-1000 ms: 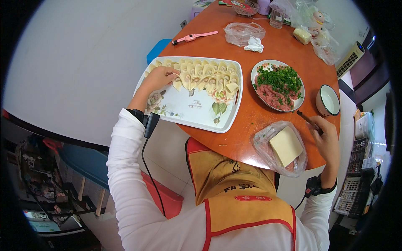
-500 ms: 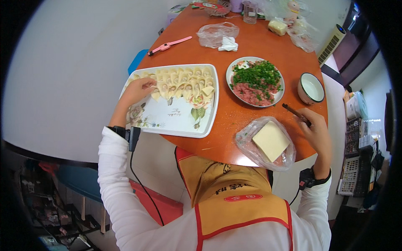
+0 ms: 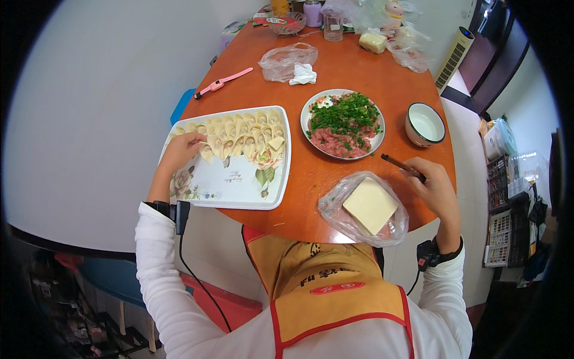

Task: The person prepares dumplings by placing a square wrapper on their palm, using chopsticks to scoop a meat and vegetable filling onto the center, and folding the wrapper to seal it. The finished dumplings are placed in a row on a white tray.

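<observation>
My left hand (image 3: 182,149) reaches over the white floral tray (image 3: 239,194), its fingers drawn together at a folded wonton (image 3: 207,152) at the left end of the front row. Several more wontons (image 3: 239,127) stand in rows along the tray's far side. My right hand (image 3: 431,181) is closed around a slim dark brown stick (image 3: 394,161), whose tip points left toward the plate. That plate (image 3: 307,113) holds pink minced meat (image 3: 332,142) and chopped green onion (image 3: 347,116). Nearer me, a stack of square wonton wrappers (image 3: 371,206) lies on a clear plastic bag (image 3: 335,206).
An enamel bowl (image 3: 425,125) stands at the table's right edge. Farther back lie a pink watch (image 3: 224,82), a crumpled plastic bag (image 3: 281,63) and white tissue (image 3: 303,74). A glass cup (image 3: 333,27), a glass dish (image 3: 289,24) and bagged items (image 3: 373,42) line the far end.
The view has shifted, so the table sits lower and farther left. My left fingers have moved slightly toward the wonton and drawn together. My right hand keeps its hold on the stick.
</observation>
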Available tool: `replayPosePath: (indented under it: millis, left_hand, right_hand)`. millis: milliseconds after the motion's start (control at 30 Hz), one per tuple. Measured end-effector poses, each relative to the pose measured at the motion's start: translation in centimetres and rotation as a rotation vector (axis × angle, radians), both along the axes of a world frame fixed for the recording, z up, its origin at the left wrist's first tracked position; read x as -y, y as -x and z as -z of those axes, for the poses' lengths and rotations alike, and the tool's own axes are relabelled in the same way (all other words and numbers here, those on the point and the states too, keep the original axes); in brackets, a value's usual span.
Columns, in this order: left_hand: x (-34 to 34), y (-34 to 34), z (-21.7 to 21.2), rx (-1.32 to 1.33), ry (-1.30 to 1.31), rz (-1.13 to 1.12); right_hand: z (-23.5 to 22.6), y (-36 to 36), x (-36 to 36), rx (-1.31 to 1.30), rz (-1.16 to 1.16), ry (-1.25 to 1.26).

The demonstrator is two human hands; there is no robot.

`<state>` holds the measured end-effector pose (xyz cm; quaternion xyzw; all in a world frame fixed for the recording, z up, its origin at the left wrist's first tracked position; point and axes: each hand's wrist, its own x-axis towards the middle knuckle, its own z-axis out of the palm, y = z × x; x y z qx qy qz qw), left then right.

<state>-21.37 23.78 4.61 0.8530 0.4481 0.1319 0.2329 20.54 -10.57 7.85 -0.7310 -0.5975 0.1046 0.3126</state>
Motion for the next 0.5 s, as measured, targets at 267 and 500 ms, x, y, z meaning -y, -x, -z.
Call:
replayPosePath:
  millis: [267, 500]
  left_hand:
    - [0.1, -0.2, 0.2, -0.046, -0.092, -0.002]
    - [0.4, -0.6, -0.3, -0.073, -0.015, -0.064]
  right_hand:
    - [0.5, -0.2, 0.3, -0.029, 0.003, -0.043]
    - [0.4, -0.3, 0.5, -0.027, 0.004, -0.027]
